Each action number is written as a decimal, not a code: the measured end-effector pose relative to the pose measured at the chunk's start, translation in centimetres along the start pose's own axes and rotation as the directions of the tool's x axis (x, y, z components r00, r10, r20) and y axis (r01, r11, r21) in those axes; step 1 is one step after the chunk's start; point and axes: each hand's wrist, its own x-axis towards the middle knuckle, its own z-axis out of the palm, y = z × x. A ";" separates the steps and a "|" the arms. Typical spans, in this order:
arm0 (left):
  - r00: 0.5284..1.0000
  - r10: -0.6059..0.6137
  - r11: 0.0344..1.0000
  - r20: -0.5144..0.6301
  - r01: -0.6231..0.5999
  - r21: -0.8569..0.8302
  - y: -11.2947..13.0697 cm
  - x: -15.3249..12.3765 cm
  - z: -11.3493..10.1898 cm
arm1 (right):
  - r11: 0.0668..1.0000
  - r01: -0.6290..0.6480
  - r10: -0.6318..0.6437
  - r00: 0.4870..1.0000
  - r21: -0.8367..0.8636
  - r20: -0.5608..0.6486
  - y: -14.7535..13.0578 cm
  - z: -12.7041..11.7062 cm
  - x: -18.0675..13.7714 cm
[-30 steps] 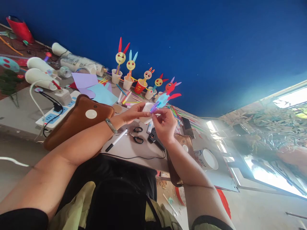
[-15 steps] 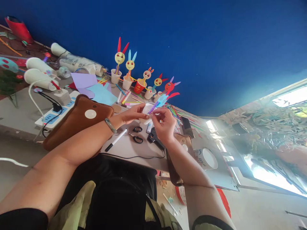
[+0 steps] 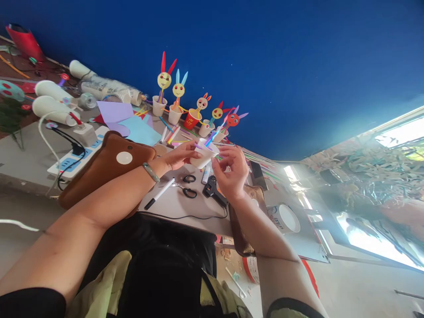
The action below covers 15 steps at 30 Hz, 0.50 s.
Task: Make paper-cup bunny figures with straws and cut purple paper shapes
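Note:
A white paper cup (image 3: 202, 160) is held above the desk in my left hand (image 3: 182, 155), thumb and fingers closed on its left side. Out of the cup leans a stem figure (image 3: 213, 138) in blue and purple with a reddish tip, seen nearly edge-on. My right hand (image 3: 233, 170) has its fingers curled at the right edge of the cup, thumb by the cup's wall; the exact contact is hard to see. Beneath the hands lie black-handled scissors (image 3: 189, 186), a black glue gun (image 3: 212, 189) and a white marker (image 3: 159, 193).
Behind the hands, several rabbit-faced figures (image 3: 179, 90) stand in cups along the blue wall (image 3: 265, 66). A brown cushion (image 3: 109, 170) and a power strip (image 3: 68, 167) lie at left. To the right are a phone (image 3: 258, 175) and a paper tub (image 3: 289, 218). The glue gun's cord (image 3: 195, 217) crosses the front edge.
The cup has tilted, so its opening now shows, and the stem figure has turned edge-on. My right hand has left the stem and moved slightly right, to the cup's edge.

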 end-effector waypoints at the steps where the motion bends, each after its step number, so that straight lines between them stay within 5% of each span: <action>1: 1.000 -0.001 1.000 -0.009 0.001 -0.002 -0.1 0.0 -0.1 | 1.000 0.010 -0.011 1.000 -0.014 -0.008 0.1 -0.1 0.0; 15: 0.998 0.006 0.998 -0.061 -0.011 -0.066 -0.6 0.6 -0.2 | 0.997 -0.079 0.079 0.996 -0.001 0.037 1.5 -0.7 -1.0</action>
